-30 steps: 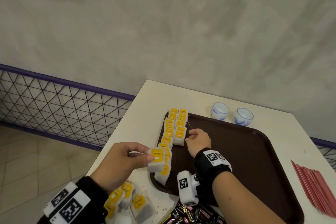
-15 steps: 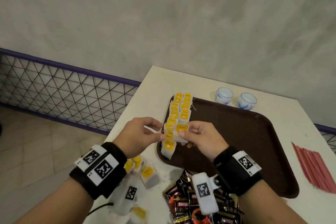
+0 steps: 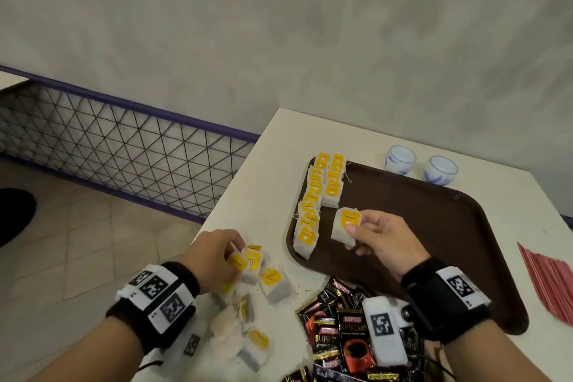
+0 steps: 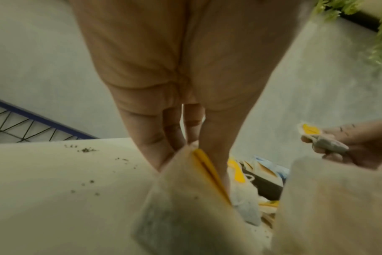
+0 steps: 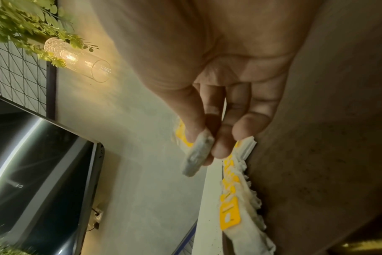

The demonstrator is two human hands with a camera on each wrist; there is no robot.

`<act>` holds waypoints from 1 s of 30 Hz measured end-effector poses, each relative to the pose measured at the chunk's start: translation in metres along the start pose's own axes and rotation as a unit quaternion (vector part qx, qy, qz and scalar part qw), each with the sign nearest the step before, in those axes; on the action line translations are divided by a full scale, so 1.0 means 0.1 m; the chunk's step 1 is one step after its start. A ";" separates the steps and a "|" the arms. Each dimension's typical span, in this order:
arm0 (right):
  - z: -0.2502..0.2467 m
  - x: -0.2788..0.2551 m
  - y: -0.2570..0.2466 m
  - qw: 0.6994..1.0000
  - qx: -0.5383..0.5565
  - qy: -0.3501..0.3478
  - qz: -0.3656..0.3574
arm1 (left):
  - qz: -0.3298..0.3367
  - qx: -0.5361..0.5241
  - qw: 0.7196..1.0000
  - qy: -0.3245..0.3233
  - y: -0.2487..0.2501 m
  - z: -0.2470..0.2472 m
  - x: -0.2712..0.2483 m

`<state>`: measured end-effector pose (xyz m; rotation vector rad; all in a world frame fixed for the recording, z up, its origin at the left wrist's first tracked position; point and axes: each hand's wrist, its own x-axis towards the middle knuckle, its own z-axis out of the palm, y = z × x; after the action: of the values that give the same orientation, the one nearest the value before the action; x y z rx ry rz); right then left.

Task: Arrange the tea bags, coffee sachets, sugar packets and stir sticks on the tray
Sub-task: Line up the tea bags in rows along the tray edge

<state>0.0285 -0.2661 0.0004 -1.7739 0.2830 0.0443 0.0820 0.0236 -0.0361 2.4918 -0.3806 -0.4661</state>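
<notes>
Head view: my right hand (image 3: 379, 234) pinches a tea bag (image 3: 345, 226) above the tray (image 3: 434, 226), beside the two laid rows (image 3: 319, 195); a careless drop could knock them askew. Left hand (image 3: 217, 254) closes on loose tea bags (image 3: 251, 260) on the table. Sachets (image 3: 338, 338) read "KOPIKO SUPREMO".

Left wrist view: fingers (image 4: 150, 146) pinch a bag; crumbs suggest tearing risk.

Right wrist view: tag print is illegible.
</notes>
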 end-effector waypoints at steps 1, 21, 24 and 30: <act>-0.02 0.01 0.02 1.000 0.003 0.009 0.005 | 0.004 -0.028 1.000 0.009 -0.02 -0.01 0.00; 0.07 1.23 0.25 0.977 -0.084 0.142 0.136 | 0.035 -0.267 0.963 -0.014 0.24 -0.39 0.06; 0.10 1.29 0.28 0.971 -0.123 0.161 0.131 | 0.075 -0.250 0.965 -0.020 0.48 -0.33 0.29; 0.05 1.20 0.30 0.978 -0.091 0.154 0.106 | 0.107 -0.235 0.964 -0.069 0.97 -0.13 0.84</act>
<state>0.1391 -0.2871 -0.0510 -1.9238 0.7107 -0.0547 0.1465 -0.0777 0.0098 1.9417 -0.5207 -0.5672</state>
